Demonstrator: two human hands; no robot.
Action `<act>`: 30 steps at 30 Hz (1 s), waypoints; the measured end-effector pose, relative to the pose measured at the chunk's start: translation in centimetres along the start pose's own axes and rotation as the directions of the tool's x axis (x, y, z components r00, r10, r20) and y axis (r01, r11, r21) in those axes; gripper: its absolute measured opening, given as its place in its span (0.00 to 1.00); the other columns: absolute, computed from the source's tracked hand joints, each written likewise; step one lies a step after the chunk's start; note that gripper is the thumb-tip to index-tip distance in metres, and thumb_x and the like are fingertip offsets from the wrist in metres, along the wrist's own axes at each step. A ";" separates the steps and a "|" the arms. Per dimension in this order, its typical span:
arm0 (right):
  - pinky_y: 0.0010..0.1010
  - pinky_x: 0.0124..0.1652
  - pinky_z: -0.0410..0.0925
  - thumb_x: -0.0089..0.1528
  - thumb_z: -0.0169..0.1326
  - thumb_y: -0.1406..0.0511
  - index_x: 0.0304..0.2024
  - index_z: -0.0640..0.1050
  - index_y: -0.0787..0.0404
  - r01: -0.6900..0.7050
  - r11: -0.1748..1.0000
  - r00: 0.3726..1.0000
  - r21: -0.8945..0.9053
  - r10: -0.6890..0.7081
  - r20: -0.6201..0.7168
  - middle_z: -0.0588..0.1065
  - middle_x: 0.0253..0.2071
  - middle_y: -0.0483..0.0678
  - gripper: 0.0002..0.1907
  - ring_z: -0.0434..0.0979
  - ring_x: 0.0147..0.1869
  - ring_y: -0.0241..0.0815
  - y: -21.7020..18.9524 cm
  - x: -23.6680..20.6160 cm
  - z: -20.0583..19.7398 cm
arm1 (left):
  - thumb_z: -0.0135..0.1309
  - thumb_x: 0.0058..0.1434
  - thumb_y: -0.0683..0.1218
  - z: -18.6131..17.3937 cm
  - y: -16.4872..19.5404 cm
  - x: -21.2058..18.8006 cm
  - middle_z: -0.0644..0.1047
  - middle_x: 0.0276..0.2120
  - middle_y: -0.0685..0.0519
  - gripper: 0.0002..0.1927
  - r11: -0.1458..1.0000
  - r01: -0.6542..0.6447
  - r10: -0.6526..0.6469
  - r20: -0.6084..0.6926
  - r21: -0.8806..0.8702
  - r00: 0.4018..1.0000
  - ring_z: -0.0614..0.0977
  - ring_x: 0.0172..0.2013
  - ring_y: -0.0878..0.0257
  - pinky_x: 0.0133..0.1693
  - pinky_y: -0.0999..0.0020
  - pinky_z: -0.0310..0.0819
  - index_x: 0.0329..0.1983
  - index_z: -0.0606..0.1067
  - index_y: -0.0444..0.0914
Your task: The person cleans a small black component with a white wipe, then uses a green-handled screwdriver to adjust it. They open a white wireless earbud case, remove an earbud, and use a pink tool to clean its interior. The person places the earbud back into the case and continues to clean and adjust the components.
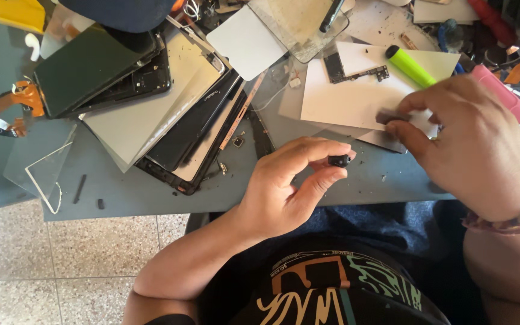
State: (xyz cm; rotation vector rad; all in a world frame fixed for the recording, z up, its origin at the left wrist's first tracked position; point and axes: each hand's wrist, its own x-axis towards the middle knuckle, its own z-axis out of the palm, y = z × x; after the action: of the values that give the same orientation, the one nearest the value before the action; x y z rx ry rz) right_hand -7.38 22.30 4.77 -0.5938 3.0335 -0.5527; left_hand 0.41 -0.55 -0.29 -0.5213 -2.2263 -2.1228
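Black small part (339, 160) pinched, left hand (284, 186)

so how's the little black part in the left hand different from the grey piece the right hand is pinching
The small black part is chunky and dark, held in the air over the table edge by the left hand. The grey piece is flatter and paler, pinched by the right hand over the white sheet. Both are small and gripped between thumb and fingertips.
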 end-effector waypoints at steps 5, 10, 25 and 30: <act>0.30 0.37 0.71 0.61 0.66 0.68 0.41 0.81 0.67 -0.094 0.975 0.995 0.203 0.098 -0.010 0.79 0.40 0.52 0.10 0.82 0.40 0.42 0.1 -1.4 0.4 | 0.57 0.74 0.40 0.0 0.1 0.1 0.81 0.48 0.49 0.14 0.999 0.032 -0.031 0.016 -0.007 0.999 0.83 0.44 0.66 0.50 0.74 0.81 0.61 0.74 0.35; 0.21 0.33 0.70 0.66 0.56 0.73 0.47 0.77 0.71 -0.032 0.638 0.998 0.769 -0.028 0.064 0.82 0.44 0.52 0.08 0.86 0.44 0.39 0.6 -2.9 1.7 | 0.55 0.76 0.42 -0.2 0.4 0.1 0.81 0.46 0.48 0.18 0.995 0.097 -0.095 0.064 -0.033 0.993 0.84 0.43 0.67 0.48 0.75 0.81 0.67 0.72 0.34; 0.26 0.43 0.81 0.69 0.56 0.74 0.48 0.77 0.74 0.064 0.467 0.997 0.882 -0.063 -0.040 0.79 0.42 0.56 0.06 0.85 0.43 0.42 0.1 -4.7 4.1 | 0.51 0.79 0.42 -0.3 -0.1 -0.1 0.80 0.49 0.46 0.13 0.985 0.093 -0.073 0.131 -0.147 0.989 0.86 0.48 0.64 0.50 0.75 0.84 0.61 0.71 0.31; 0.28 0.45 0.82 0.70 0.54 0.75 0.48 0.76 0.74 0.043 0.419 0.998 0.907 -0.049 -0.025 0.79 0.42 0.58 0.06 0.86 0.45 0.44 -0.1 -4.9 4.1 | 0.49 0.79 0.42 -0.3 -0.3 -0.1 0.80 0.49 0.46 0.13 0.980 0.100 -0.075 0.149 -0.171 0.986 0.86 0.47 0.64 0.49 0.75 0.85 0.61 0.71 0.30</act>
State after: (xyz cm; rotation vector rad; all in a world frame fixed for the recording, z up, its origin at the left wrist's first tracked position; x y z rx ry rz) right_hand -2.53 22.58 0.67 -0.5493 2.1102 -1.9731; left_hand 0.33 -0.84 -0.57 -0.6107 -2.1788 -2.4184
